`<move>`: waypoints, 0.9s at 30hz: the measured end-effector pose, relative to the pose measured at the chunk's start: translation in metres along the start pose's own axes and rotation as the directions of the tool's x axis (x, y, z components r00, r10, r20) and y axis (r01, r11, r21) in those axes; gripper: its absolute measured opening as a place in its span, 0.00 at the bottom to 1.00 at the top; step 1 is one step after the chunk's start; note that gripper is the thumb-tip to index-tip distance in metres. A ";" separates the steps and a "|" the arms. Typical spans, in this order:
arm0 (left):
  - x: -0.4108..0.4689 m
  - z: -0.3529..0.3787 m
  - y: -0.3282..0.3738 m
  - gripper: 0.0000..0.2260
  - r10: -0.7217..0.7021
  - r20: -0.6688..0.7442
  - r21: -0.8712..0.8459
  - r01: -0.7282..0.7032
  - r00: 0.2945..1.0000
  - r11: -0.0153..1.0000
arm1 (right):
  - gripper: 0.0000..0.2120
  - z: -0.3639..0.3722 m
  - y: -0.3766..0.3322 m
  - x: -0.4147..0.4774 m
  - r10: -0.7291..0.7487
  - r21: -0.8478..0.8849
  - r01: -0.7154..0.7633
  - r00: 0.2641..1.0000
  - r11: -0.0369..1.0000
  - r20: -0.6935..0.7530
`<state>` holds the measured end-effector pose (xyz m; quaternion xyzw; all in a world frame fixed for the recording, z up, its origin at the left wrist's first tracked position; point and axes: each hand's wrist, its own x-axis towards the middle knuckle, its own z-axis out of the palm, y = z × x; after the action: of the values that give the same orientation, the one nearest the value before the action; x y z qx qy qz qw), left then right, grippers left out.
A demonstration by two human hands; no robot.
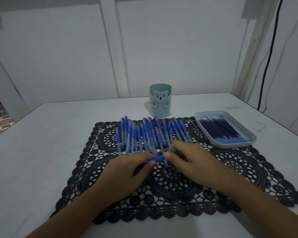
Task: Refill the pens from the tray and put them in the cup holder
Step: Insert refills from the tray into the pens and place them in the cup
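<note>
At the desk (pixel 41 143), my left grip (pixel 127 169) and right grip (pixel 187 160) both pinch one blue pen (pixel 157 159) just above the black lace mat (pixel 230 169), w/ the other pens (pixel 144 134) lined up behind, refills (pixel 222 131) in the tray (pixel 244 143) at right & the bear cup holder (pixel 160 103) standing beyond the row.

I count one bear-faced cup holder (pixel 160 102) at centre frame and one tray (pixel 234 145) at the right. Its refills (pixel 220 129) are packed too densely to number. One black lace mat (pixel 170 182) fills the middle. On it lie roughly twenty overlapping capped pens (pixel 150 134), plus one held pen (pixel 157 158) gripped between my left hand (pixel 126 172) and right hand (pixel 187 158).
</note>
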<state>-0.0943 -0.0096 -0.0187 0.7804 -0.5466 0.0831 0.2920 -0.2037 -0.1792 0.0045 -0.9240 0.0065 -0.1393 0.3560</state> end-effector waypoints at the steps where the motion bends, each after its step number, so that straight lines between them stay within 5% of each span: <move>1: 0.000 0.000 0.000 0.18 -0.001 0.005 0.001 0.001 1.000 1.000 | 0.14 0.000 0.000 0.000 -0.004 -0.001 0.004 1.000 1.000 -0.021; 14: 0.002 0.001 0.005 0.17 0.115 -0.161 0.155 -0.090 0.980 0.984 | 0.17 -0.001 0.000 0.001 -0.029 -0.094 0.024 0.998 0.995 -0.058; 18: 0.002 0.000 0.001 0.16 0.062 -0.186 0.110 -0.041 0.981 0.993 | 0.21 -0.012 -0.004 -0.001 0.041 -0.317 -0.071 0.994 0.946 -0.103; 22: 0.003 -0.002 -0.003 0.16 0.004 -0.240 0.040 0.006 0.971 0.999 | 0.14 -0.020 -0.001 -0.005 0.177 -0.570 -0.079 0.977 0.817 0.118; 27: 0.001 -0.001 -0.002 0.16 0.033 -0.225 0.077 -0.016 0.974 0.997 | 0.06 -0.021 -0.002 -0.005 0.183 -0.412 -0.122 0.977 0.903 0.111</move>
<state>-0.0916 -0.0095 -0.0185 0.7696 -0.5159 0.1955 0.3216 -0.2137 -0.1904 0.0194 -0.9818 0.0812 -0.0381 0.1674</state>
